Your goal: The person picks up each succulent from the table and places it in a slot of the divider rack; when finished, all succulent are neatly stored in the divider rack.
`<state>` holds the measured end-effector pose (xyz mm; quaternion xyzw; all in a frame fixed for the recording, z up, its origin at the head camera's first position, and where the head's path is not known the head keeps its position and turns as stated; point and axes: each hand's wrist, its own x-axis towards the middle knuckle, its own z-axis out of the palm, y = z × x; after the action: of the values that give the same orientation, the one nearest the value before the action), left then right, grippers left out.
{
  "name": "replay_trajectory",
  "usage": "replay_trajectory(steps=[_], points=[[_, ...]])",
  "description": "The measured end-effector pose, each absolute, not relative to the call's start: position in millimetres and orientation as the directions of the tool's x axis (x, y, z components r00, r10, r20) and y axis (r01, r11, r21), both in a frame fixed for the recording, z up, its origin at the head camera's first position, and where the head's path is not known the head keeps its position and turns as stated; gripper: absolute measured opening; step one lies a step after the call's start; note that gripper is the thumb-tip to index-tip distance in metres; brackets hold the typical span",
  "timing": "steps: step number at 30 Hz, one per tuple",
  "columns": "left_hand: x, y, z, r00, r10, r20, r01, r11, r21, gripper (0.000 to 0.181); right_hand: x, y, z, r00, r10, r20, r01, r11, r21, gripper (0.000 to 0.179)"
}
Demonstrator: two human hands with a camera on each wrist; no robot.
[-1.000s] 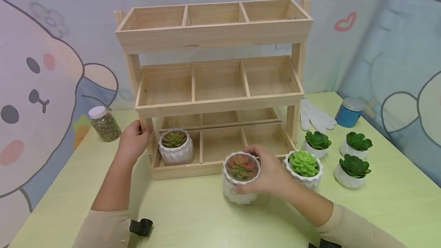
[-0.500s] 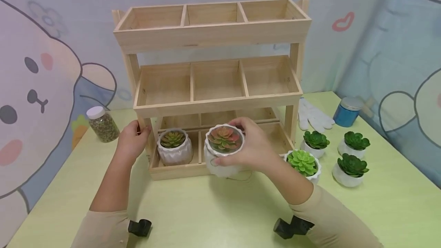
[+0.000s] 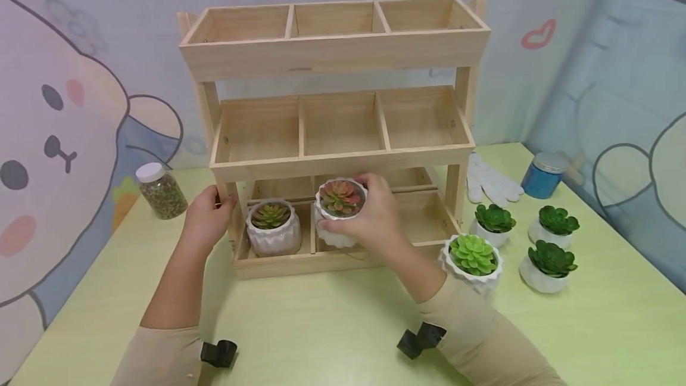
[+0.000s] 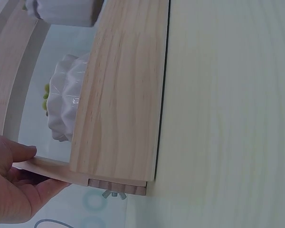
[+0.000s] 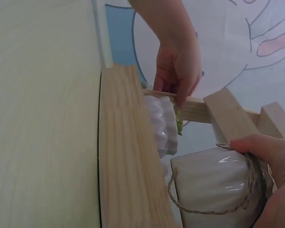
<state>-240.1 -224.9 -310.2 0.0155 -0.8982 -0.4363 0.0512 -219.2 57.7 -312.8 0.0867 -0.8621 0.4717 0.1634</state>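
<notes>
My right hand (image 3: 377, 219) grips a white ceramic pot (image 3: 329, 232) with a reddish-green succulent (image 3: 340, 196), thumb in front. The pot is tilted at the middle compartment of the wooden plant stand's (image 3: 332, 159) bottom tier; whether it touches the floor there is hidden. In the right wrist view, twine (image 5: 218, 211) hangs round this pot. My left hand (image 3: 208, 219) pinches the stand's left upright; the left wrist view shows thumb and fingers on either side of the wood (image 4: 50, 167). A second white pot (image 3: 274, 238) with a green succulent sits in the bottom left compartment.
At right on the table stand a light-green succulent (image 3: 474, 255) in a white pot and several dark-green succulents (image 3: 552, 258) in small pots. Behind them are white gloves (image 3: 490, 182) and a blue jar (image 3: 544, 176). A jar of brownish granules (image 3: 162, 194) stands left.
My right hand has lifted the reddish succulent's pot from the table in front and carried it left and back into the bottom tier's middle compartment. The left hand stays on the upright.
</notes>
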Motion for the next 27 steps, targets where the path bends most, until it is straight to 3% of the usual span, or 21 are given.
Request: replay_trajectory(steps=[27], points=[[-242.6, -225.6, -313.7, -0.990, -0.082, 0.117, 0.039, 0.637, 0.770, 0.045, -246.9, 51.2, -357.4, -0.964, 0.047, 0.261, -0.197, 0.534, -0.822, 0.096]])
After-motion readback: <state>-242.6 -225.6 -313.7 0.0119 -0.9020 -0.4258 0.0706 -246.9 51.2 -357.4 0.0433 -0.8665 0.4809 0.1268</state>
